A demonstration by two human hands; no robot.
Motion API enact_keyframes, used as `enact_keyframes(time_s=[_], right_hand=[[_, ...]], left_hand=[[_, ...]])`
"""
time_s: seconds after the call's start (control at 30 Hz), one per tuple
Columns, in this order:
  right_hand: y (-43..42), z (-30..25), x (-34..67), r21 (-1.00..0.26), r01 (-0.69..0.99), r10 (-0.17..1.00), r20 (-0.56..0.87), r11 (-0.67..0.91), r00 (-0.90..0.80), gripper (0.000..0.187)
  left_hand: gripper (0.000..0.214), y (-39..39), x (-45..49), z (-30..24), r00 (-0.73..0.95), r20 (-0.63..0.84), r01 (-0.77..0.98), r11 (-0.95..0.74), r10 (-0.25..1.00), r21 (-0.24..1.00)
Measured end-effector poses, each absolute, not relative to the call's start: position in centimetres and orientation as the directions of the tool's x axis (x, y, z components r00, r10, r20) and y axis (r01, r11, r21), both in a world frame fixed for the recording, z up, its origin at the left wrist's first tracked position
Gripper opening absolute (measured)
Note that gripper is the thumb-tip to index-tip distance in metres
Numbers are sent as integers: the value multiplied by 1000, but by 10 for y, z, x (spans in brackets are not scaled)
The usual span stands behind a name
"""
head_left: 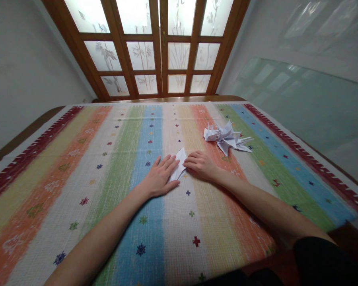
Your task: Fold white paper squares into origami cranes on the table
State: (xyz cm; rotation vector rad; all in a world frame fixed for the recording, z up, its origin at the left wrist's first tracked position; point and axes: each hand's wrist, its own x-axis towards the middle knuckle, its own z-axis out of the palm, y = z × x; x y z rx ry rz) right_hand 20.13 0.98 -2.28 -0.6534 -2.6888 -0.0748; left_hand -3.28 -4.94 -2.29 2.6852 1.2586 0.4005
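A small piece of folded white paper (180,159), pointed at its far end, lies on the striped tablecloth (179,222) between my hands. My left hand (161,174) rests flat over the paper's left side, fingers stretched out and thumb apart on the near side. At the right edge, my right hand (201,164) has its fingers curled together, pinching the paper's side corner. The left palm and fingers hide part of the paper. Beyond my right hand sits a cluster of folded white paper cranes (226,137), overlapping one another.
The cloth covers a wooden table whose brown edge (26,131) shows at the left. Behind the far end stand wooden doors (161,59) with frosted panes. A pale glass panel (301,103) leans along the right wall.
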Motion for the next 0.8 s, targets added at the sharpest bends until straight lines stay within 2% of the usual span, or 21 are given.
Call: enact_keyframes(time_s=[0.13, 0.23, 0.33, 0.5, 0.6, 0.8], right_hand=[[-9, -22, 199, 30, 543, 495, 373, 839, -785, 23], [-20, -24, 197, 31, 578, 521, 395, 816, -757, 22], [-23, -27, 197, 12, 584, 529, 409, 812, -743, 22], [-20, -30, 200, -40, 499, 468, 418, 866, -779, 23], [-21, -31, 200, -116, 495, 495, 416, 861, -763, 23], [-27, -29, 196, -378, 586, 697, 352, 717, -625, 17]], left_hand=[[36, -49, -34, -16, 548, 372, 719, -649, 750, 249], [22, -48, -32, -14, 586, 369, 690, -683, 722, 239], [21, -46, -31, -16, 632, 325, 669, -707, 704, 230], [23, -44, -33, -24, 616, 327, 690, -691, 717, 216], [23, -43, -34, -27, 595, 333, 707, -674, 731, 215], [20, -43, -34, -29, 518, 334, 734, -610, 787, 299]])
